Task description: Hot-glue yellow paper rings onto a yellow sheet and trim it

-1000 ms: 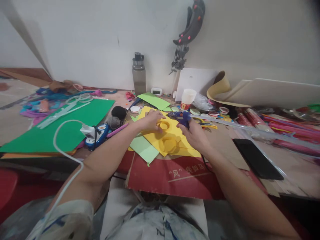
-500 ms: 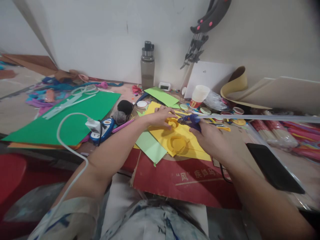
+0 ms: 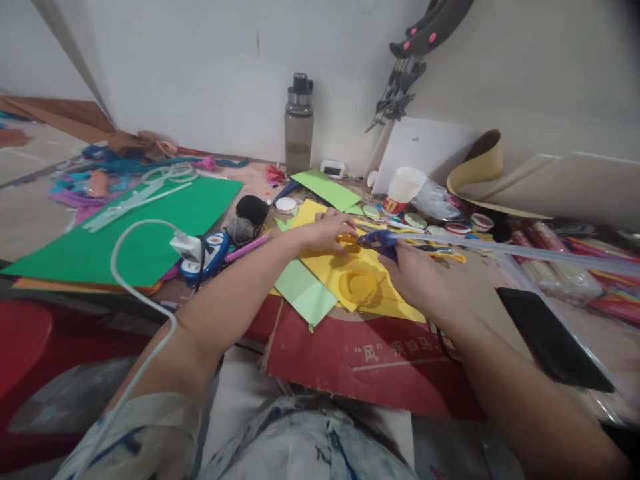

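Note:
My right hand [image 3: 417, 272] is wrapped round a blue hot glue gun [image 3: 383, 241]. A long translucent glue stick [image 3: 480, 247] runs out of its back to the right. The gun's nozzle points left, close to a small curled yellow paper piece [image 3: 350, 244]. My left hand [image 3: 327, 233] pinches that piece, its fingers bent over the far side and partly hiding it. Below lies a yellow paper ring [image 3: 358, 285] on yellow sheets [image 3: 320, 267]. A light green sheet [image 3: 306, 293] sticks out under them.
A red board [image 3: 370, 373] lies at the front. Left are a green sheet [image 3: 135, 233], a blue power socket [image 3: 210, 257] with a white cable, and black yarn [image 3: 251, 211]. Behind stand a bottle [image 3: 299, 133] and paper cups [image 3: 406, 187]. A phone [image 3: 553, 337] lies right.
The view has shifted slightly. My left hand still holds the curled paper piece, and the glue gun stays near it, its glue stick now sloping down more to the right.

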Tool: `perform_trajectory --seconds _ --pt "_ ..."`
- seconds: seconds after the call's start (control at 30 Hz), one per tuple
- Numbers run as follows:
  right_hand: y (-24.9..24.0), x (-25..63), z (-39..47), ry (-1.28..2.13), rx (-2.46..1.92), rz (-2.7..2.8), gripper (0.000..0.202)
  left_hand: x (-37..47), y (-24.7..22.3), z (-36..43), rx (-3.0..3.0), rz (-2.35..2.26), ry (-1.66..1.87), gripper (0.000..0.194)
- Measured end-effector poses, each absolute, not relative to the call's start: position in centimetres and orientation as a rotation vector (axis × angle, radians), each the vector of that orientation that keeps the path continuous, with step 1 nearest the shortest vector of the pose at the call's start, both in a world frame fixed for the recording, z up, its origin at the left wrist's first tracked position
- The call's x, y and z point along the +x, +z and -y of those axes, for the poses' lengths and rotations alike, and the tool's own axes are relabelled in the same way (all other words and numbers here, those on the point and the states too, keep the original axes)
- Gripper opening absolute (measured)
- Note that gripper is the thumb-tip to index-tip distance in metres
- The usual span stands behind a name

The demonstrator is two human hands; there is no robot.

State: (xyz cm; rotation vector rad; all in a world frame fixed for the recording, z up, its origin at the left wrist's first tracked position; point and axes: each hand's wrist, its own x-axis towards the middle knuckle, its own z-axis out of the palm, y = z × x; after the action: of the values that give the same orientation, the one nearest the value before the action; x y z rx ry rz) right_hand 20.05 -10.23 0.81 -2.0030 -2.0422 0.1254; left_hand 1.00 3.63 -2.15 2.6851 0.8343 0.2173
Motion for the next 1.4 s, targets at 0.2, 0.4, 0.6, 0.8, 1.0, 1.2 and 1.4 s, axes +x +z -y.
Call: perform_trajectory --seconds 0.2,0.4,0.6,0.8,1.0,1.2,1.4 --pt "0.2 20.0 9.4 0.136 -1.973 2.100 0.027 1.2 -2.7 -3.9 2.670 -0.857 0.240 0.041" --pt "0.2 20.2 9.9 0.081 -1.990 2.057 0.027 1.3 -2.6 -3.9 2.669 -0.841 0.257 0.044" --pt "0.9 19.4 10.0 0.144 -2.053 2.077 0.028 1.4 -2.4 -3.6 2.682 -0.867 0.250 0.042" --pt "0.3 19.5 9.3 0.172 -2.052 2.013 0.029 1.2 -2.8 -3.8 2.679 -0.912 0.308 0.043" --pt "-0.7 19.8 8.0 0.239 -1.955 1.963 0.028 1.2 -3.1 -4.2 2.690 -0.920 0.353 0.034" --pt "-1.3 20.6 6.8 0.468 -1.792 1.880 0.032 1.1 -3.2 -4.4 2.671 -0.914 0.364 0.038" --pt "-1.9 22.0 6.3 0.615 -1.770 1.796 0.035 0.7 -2.9 -4.2 2.628 -1.023 0.403 0.056"
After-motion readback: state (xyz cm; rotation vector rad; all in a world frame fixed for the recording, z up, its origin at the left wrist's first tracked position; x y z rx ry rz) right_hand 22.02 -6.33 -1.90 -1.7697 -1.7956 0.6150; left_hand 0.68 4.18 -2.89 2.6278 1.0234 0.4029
